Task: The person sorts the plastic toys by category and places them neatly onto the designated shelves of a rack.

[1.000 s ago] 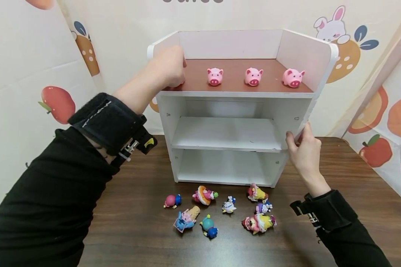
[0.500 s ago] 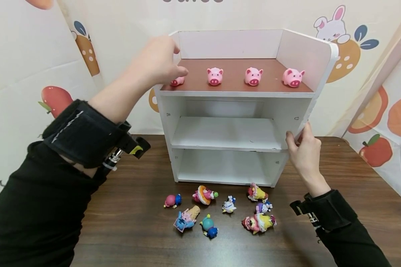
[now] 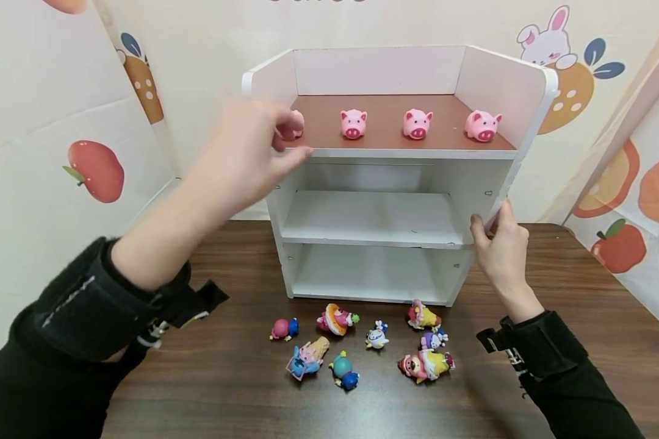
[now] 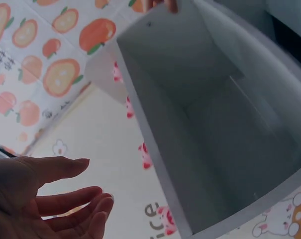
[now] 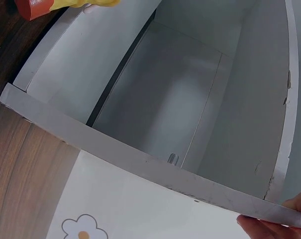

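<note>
A white toy shelf (image 3: pixel 390 155) stands on the wooden table, its top board brown. On that board sit pink pig figurines (image 3: pixel 354 124) in a row. The leftmost pig (image 3: pixel 298 122) is partly covered in the head view by my left hand (image 3: pixel 247 155), which is in front of the shelf's upper left corner. In the left wrist view my left hand (image 4: pixel 65 199) holds nothing and its fingers are loosely bent, apart from the shelf. My right hand (image 3: pixel 500 250) grips the edge of the shelf's right side panel, thumb at the front.
Several small figurines lie on the table before the shelf, among them an ice-cream-cone figure (image 3: pixel 307 358), a teal-and-blue one (image 3: pixel 343 371) and a yellow-skirted one (image 3: pixel 426 366). Fruit-printed sheets (image 3: pixel 93 171) hang behind and at both sides.
My left hand has let go of the leftmost pig, leaving it on the top board, and has drawn back toward the lower left. My right hand keeps its grip in place.
</note>
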A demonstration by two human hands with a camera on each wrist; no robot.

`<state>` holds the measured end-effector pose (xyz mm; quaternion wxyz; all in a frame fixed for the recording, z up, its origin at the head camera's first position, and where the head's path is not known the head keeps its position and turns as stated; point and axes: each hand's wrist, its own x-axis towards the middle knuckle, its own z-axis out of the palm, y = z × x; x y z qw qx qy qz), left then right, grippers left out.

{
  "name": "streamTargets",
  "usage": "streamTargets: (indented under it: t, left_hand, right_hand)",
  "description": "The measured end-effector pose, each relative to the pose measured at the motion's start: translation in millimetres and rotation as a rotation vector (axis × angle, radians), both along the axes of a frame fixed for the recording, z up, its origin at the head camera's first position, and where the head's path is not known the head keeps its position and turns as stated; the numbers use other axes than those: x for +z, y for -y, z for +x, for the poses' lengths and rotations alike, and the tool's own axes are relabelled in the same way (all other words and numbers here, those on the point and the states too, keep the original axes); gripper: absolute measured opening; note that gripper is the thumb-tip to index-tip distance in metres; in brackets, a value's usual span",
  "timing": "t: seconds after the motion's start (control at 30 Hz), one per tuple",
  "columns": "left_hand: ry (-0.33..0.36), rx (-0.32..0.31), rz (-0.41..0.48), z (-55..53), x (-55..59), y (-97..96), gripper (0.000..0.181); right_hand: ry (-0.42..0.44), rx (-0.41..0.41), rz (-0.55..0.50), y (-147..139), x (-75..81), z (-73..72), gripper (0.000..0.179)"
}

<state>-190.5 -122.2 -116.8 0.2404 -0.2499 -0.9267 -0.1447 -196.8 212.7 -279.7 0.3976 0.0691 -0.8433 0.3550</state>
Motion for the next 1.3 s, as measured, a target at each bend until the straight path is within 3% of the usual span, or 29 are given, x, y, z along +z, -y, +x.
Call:
streamTargets:
  t: [0.07, 0.27, 0.5, 0.7, 0.97, 1.3]
  left_hand:
    - [-0.016, -0.032, 0.007, 6.0, -9.8, -0.1, 0.027]
    - [-0.024, -0.117, 0.046, 39.2, -28.6, -9.7, 0.016]
    - [0.086, -0.185, 0.126, 56.6, -59.2, -21.2, 0.011]
    - [0.173, -0.199, 0.109, 51.8, -97.6, -26.2, 0.015]
    - [0.268, -0.318, 0.050, 40.3, -145.7, -34.4, 0.019]
    - [0.478, -0.447, -0.132, 22.4, -182.2, -42.0, 0.032]
  right_hand:
    - [0.001, -0.005, 0.003, 0, -0.3, -0.1, 0.033]
    - [0.002, -0.019, 0.018, 0, -1.0, -0.3, 0.033]
    - [0.014, -0.009, 0.000, -1, -2.6, -0.4, 0.033]
    - [0.014, -0.013, -0.002, -1, -2.3, -1.2, 0.033]
    - [0.018, -0.010, 0.006, -1, -1.0, -1.3, 0.034]
    - [0.024, -0.008, 0.005, -1, -1.5, -1.2, 0.034]
